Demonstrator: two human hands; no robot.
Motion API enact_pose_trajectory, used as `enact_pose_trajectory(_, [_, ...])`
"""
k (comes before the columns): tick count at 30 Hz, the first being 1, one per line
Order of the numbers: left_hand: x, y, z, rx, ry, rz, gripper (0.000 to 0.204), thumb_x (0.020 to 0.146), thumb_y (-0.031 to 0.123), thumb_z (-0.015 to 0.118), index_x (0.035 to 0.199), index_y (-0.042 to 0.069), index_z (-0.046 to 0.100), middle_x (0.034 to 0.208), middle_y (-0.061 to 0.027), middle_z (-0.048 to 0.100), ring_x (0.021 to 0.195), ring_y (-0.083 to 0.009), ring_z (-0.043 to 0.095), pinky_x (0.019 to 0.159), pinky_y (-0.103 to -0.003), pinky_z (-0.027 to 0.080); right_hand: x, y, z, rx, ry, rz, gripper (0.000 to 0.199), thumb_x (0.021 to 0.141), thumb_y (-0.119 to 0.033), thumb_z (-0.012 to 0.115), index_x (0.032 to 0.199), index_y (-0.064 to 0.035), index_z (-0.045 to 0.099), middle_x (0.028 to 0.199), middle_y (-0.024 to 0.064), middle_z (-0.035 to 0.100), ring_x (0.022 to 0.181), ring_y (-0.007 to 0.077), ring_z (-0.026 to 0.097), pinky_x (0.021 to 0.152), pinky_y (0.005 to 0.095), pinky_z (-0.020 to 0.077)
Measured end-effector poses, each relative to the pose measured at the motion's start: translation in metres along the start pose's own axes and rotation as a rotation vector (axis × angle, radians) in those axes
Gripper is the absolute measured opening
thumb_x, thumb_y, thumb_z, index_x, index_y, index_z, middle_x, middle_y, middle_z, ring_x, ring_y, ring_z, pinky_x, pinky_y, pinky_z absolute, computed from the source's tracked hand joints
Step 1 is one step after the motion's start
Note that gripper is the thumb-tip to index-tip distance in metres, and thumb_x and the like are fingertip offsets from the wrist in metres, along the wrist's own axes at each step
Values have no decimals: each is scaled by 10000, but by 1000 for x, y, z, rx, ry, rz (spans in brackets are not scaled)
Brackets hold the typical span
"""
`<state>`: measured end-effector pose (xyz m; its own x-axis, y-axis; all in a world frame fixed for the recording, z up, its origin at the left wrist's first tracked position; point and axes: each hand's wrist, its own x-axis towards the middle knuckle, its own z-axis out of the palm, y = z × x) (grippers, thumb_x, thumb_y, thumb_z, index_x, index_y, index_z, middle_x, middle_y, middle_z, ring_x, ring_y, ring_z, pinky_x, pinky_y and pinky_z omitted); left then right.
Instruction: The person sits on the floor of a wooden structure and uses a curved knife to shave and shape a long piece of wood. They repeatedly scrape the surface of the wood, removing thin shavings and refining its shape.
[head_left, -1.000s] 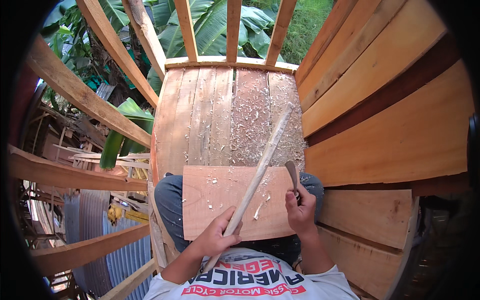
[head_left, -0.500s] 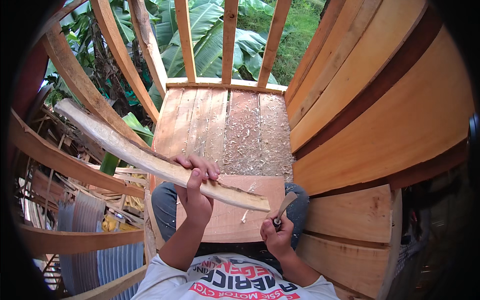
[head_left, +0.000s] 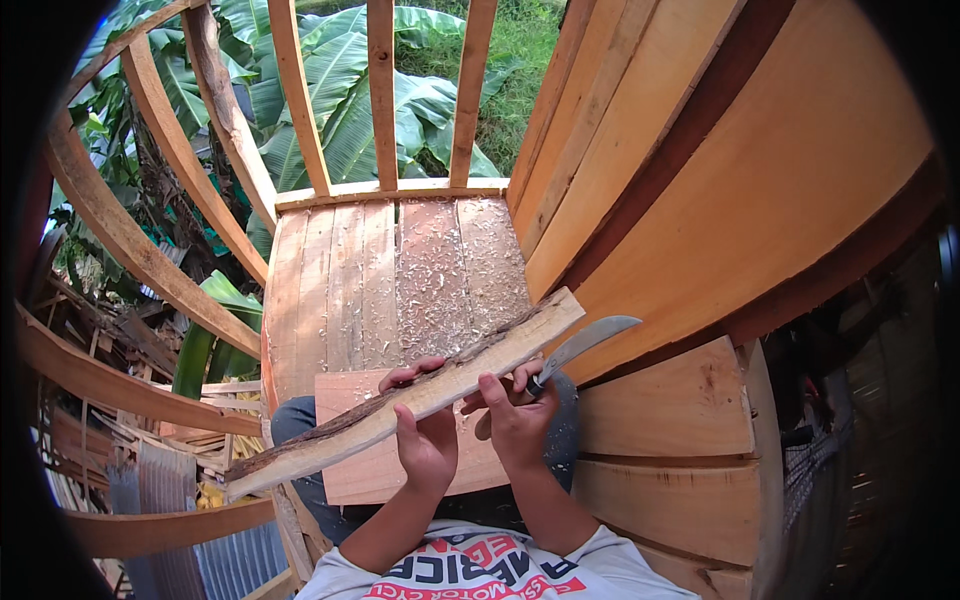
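Both hands hold the wooden slat above the lap board. The left hand clamps its midsection; the right hand closes on both slat and curved knife. Step in hand: repositioning for shaving (judged). Long axis runs lower-left to upper-right, bark edge up. Next move calls for freeing the blade.

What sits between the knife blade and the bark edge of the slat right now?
Nothing visible. The right hand grips the knife and also touches the wooden slat, which the left hand holds from below. The blade sticks out past the slat's upper end, in open air beside it.
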<state>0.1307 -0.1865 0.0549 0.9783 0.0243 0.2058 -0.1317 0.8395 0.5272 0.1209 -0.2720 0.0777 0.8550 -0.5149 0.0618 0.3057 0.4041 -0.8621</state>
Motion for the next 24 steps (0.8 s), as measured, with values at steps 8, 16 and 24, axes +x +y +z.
enact_pose_trajectory(8, [-10, 53, 13, 569, -461, -395, 579, 953, 314, 535, 1415, 35, 327, 1393, -176, 432, 1252, -285, 486, 1039, -447, 381, 34, -19, 12, 20, -102, -86, 309, 839, 51, 661, 829, -75, 379, 808, 67, 592, 707, 145, 672, 583, 328, 635])
enact_pose_trajectory(16, [-62, 113, 13, 1517, -397, 476, 450, 682, 151, 782, 1049, 64, 537, 893, -110, 621, 800, -310, 623, 806, -438, 462, 35, -40, -16, -11, -174, -2, 290, 836, 47, 665, 828, -67, 399, 823, 75, 616, 719, 173, 699, 612, 345, 646])
enact_pose_trajectory(24, [-24, 123, -18, 1532, -319, -410, 362, 754, 188, 767, 978, -22, 574, 702, -116, 593, 593, -206, 559, 557, -318, 446, 34, -61, 5, -298, -270, -2, 267, 874, -83, 695, 745, -57, 462, 730, 25, 608, 580, 66, 626, 416, 209, 469])
